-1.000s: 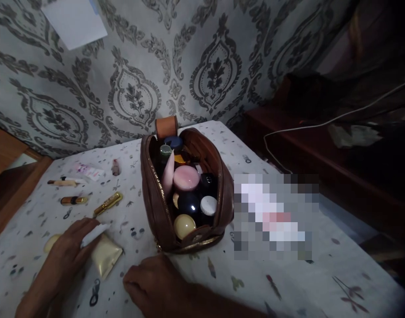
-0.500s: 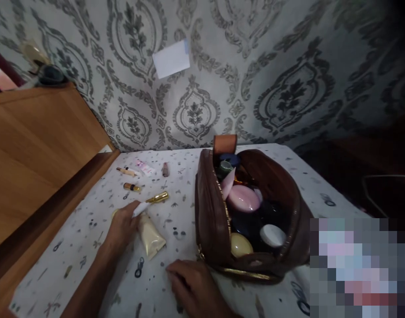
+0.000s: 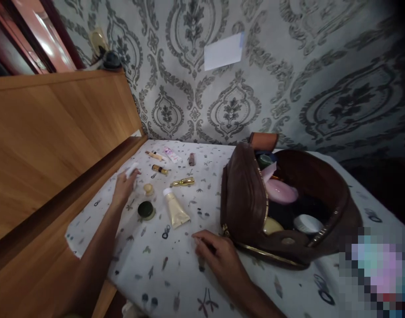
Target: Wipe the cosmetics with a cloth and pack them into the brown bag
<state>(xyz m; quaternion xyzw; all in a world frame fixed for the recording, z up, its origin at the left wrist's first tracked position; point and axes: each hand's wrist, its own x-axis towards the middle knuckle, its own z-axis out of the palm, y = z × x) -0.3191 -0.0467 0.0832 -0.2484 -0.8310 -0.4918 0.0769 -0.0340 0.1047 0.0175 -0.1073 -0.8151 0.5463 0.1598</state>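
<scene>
My left hand point(image 3: 124, 185) is closed around a small white object point(image 3: 132, 168), mostly covered by the fingers, above the left side of the table. To its right lie a yellowish sponge-like piece point(image 3: 148, 189), a dark-lidded round jar point(image 3: 145, 210) and a cream squeeze tube with a white cap point(image 3: 176, 210). My right hand point(image 3: 218, 254) rests on the cloth in front of an unzipped brown bag point(image 3: 244, 194). Its fingers are loosely bent and apart, with nothing in them. Inside the bag are a pink oval item point(image 3: 281, 191) and a white round one point(image 3: 308, 224).
Farther back lie a gold tube point(image 3: 183, 182), a gold-and-black tube point(image 3: 160, 169), a pink-and-white tube point(image 3: 172, 154) and a small brownish item point(image 3: 192, 159). A wooden panel point(image 3: 73, 115) borders the table's left; a patterned wall point(image 3: 192, 88) stands behind.
My left hand has moved left and back with the white object, uncovering the jar and sponge-like piece. My right hand's fingers have loosened. The view has shifted left.
</scene>
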